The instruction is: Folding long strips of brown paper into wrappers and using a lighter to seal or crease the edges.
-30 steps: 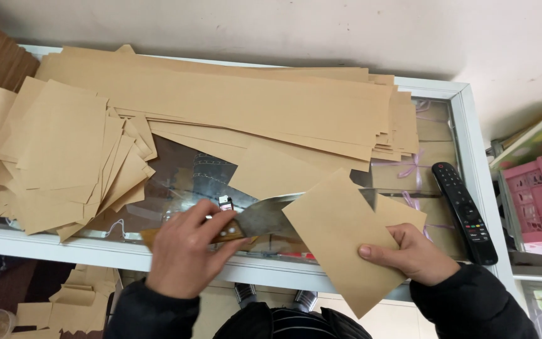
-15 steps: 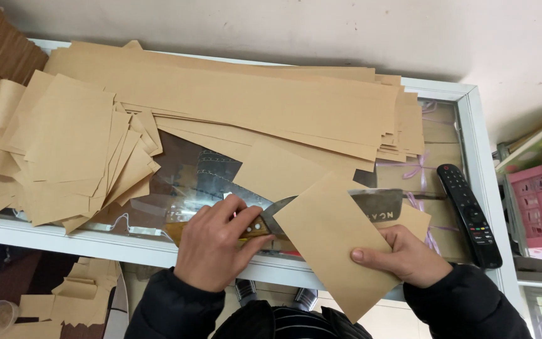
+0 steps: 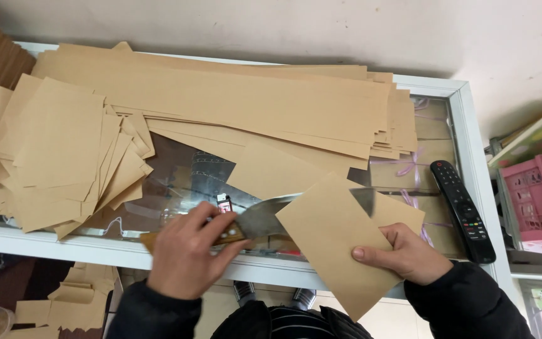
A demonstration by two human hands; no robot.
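Folded brown kraft-paper sheet (image 3: 340,242) lying tilted over the front edge of the glass-topped counter (image 3: 465,132), pinched at its right side by the right hand (image 3: 409,254), thumb on top and fingers clamped beneath. Broad steel knife with wooden handle (image 3: 265,220) slid inside the sheet's fold, tip showing past its upper corner. Left hand (image 3: 186,251) wrapped tightly around the handle, left of the sheet. Behind the sheet, long brown paper strips (image 3: 233,103). Far left of it, heap of cut brown squares (image 3: 58,150). Right of it, black remote control (image 3: 462,210). Further right, pink plastic crate (image 3: 534,188).
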